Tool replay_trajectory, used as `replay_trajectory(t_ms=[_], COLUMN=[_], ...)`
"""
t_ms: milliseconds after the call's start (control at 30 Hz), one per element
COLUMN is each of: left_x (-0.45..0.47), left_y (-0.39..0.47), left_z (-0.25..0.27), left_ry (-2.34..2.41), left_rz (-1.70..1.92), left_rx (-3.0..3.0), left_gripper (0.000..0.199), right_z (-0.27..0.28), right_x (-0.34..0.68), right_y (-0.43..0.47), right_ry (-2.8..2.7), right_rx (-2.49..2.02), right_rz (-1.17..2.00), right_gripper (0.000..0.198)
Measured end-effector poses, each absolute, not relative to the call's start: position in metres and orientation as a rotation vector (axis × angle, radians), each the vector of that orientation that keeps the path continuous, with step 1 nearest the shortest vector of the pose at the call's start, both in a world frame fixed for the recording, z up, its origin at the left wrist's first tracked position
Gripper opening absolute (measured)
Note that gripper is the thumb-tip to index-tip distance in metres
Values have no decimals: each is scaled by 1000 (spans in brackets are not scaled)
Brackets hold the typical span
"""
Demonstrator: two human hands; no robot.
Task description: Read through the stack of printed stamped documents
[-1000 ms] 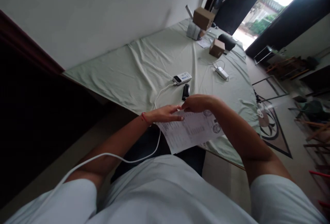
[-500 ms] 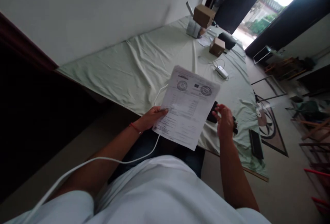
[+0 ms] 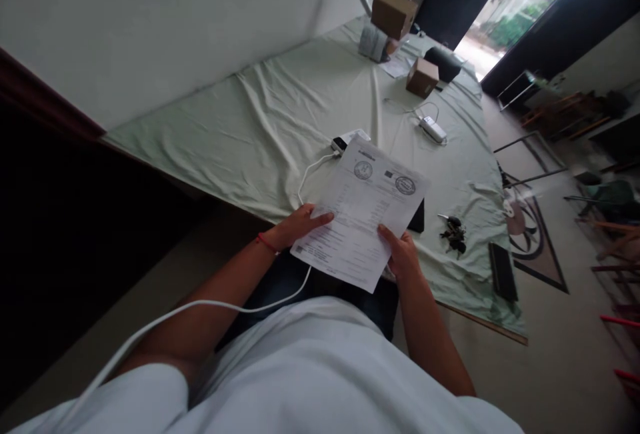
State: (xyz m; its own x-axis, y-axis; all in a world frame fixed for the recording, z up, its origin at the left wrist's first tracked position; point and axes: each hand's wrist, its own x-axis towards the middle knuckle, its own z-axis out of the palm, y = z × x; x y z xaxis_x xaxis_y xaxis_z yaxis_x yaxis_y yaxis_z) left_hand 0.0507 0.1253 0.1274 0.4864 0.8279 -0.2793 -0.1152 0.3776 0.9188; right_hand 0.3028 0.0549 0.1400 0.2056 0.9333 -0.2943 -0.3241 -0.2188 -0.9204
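A printed sheet of paper (image 3: 350, 221) with two round stamps near its top is held up in front of my lap. My left hand (image 3: 303, 224) grips its left edge, thumb on the printed side and fingers behind. On the right edge my right hand (image 3: 401, 252) holds it the same way, its fingers mostly hidden by the paper. Just beyond the sheet's top left lies a small white device (image 3: 343, 143), partly covered, with a white cable (image 3: 307, 177) plugged in. A flat black object (image 3: 417, 216) shows from behind the right edge.
Pale green cloth (image 3: 280, 107) covers the table. A bunch of keys (image 3: 454, 234) and a dark flat case (image 3: 503, 273) lie to the right. Farther back are a white power strip (image 3: 433, 130), a small cardboard box (image 3: 423, 78) and a larger box (image 3: 393, 13). The white cable crosses my left arm.
My right hand has moved left and taken hold of the paper's right edge; before, it was raised beside the sheet. The white device and the keys are now in clearer view.
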Motion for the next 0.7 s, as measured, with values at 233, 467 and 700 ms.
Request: replay_trajectory(t_ms=[233, 467, 700], left_x=[61, 71, 76], left_y=[141, 181, 180], left_z=[162, 182, 143], left_ry=[864, 741, 796], left_rz=[757, 965, 927], left_rx=[1238, 1639, 1575], left_gripper=[54, 51, 52], right_z=[177, 214, 184], right_x=[311, 325, 320], right_y=[88, 110, 92], right_ry=[-830, -1045, -1209], right_rx=[-1284, -1213, -1379], right_rz=[1055, 724, 801], right_gripper=[40, 43, 44])
